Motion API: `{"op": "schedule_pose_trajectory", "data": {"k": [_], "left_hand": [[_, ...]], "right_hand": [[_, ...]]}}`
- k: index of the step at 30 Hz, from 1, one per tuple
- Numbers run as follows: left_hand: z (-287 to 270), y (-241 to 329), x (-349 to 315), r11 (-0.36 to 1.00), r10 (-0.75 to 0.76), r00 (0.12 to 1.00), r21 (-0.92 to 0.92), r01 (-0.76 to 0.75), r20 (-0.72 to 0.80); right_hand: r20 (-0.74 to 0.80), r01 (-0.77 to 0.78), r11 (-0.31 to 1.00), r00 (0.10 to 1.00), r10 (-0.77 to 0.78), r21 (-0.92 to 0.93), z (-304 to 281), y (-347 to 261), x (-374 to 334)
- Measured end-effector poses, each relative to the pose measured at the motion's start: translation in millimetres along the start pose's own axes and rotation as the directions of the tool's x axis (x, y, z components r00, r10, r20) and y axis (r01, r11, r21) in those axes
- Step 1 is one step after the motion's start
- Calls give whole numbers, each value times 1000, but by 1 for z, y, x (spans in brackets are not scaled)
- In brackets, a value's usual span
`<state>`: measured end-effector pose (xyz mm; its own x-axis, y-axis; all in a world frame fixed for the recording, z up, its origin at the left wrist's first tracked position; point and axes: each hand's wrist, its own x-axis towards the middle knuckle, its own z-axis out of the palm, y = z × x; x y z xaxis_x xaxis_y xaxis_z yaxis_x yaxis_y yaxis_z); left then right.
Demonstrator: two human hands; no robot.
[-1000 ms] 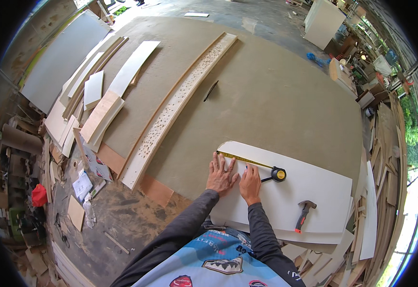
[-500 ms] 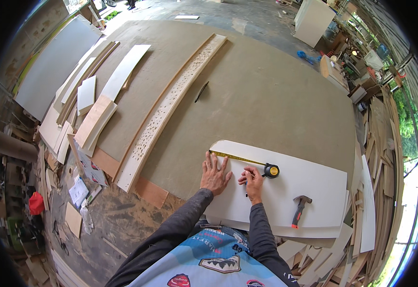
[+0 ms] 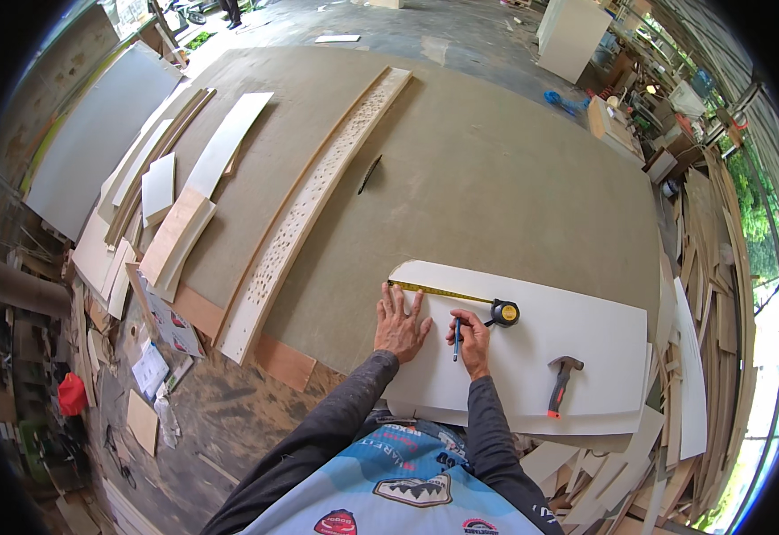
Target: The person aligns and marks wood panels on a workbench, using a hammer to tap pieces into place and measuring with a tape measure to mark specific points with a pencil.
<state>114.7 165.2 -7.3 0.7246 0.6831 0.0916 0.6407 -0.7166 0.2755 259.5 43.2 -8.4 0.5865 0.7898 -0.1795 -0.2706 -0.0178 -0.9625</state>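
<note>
A white board (image 3: pixel 532 374) with one rounded corner lies in front of me on a large brown panel. Across its far left part runs the yellow blade of a tape measure (image 3: pixel 505 312), pulled out from its black and yellow case. My left hand (image 3: pixel 399 326) rests with fingers spread on the board, fingertips at the blade near its hooked end. Between the fingers of my right hand (image 3: pixel 471 342) is a blue pencil (image 3: pixel 457 341), held just left of the tape case. A hammer (image 3: pixel 563 385) with a grey and red handle lies on the board to the right.
A long strip with many holes (image 3: pixel 309 214) crosses the brown panel (image 3: pixel 496 178) at left. A thin dark tool (image 3: pixel 370 174) lies beyond it. White and wooden boards (image 3: pixel 220 147) are stacked at far left. Wood offcuts (image 3: pixel 710 294) pile up along the right.
The pencil in my right hand has swung round and now shows plainly, pointing toward me. My left hand and the tape measure keep their places. The view has shifted slightly.
</note>
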Motion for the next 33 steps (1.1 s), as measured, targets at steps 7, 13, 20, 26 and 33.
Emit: {"op": "schedule_pose_trajectory", "data": {"k": [7,13,20,26,33], "left_hand": [[0,0,0,1000,1,1000,-1,-1,-3],[1,0,0,1000,-3,1000,-10,3,-8],[2,-1,0,1000,-4,1000,0,4,19],[0,-1,-1,1000,-15,1000,-2,15,28],[1,1,-1,999,2,1000,33,-3,25]], "right_hand": [[23,201,952,979,-201,-231,6,7,-1],[-7,227,920,970,-242,-318,9,10,-1],[-78,217,887,959,-271,-407,14,3,-7],[205,309,140,847,-490,-941,17,0,-26],[225,239,-17,885,-408,-971,18,-7,-32]]}}
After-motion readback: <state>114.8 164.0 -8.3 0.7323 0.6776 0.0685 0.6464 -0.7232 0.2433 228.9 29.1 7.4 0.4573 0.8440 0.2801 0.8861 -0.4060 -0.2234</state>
